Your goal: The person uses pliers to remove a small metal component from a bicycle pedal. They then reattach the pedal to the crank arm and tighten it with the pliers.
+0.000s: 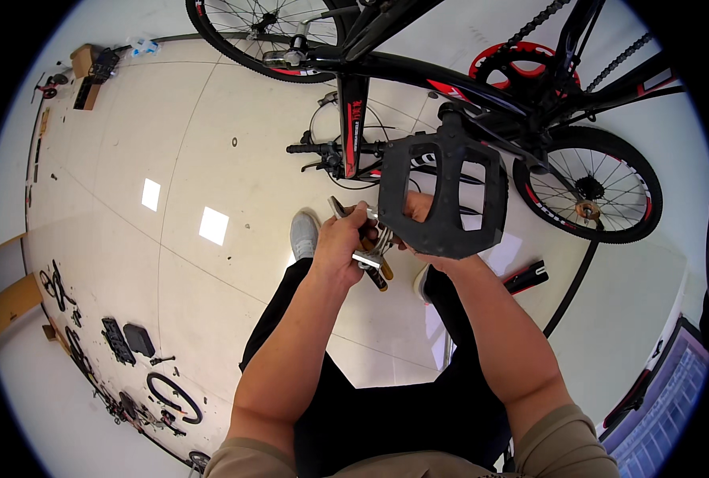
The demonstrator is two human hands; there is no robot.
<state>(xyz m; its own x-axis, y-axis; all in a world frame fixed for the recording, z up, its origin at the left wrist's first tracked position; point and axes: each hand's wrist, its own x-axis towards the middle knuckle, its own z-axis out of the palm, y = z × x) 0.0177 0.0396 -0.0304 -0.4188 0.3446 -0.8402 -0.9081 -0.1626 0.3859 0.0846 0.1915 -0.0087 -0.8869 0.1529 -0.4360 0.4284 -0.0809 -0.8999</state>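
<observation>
My left hand [342,243] is closed round what look like pliers with yellow-and-black handles [386,269], their metal end poking out above the thumb. A shiny silver metal piece [368,260] and some bent silver wire sit against the same hand's fingers. Close by on the right, my right hand [419,209] is mostly covered by a large black bicycle pedal [441,239] in the foreground; part of it shows through the pedal's opening. Its fingers curl toward the left hand's metal parts, but what they grip is hidden.
A black-and-red bicycle frame [354,119] with a red chainring [482,57] stands over the far side. Wheels [649,159] lie beyond and right. Handlebars [310,149] are low behind the frame. Tool cases [139,340] and a tyre [152,382] lie on the floor at left.
</observation>
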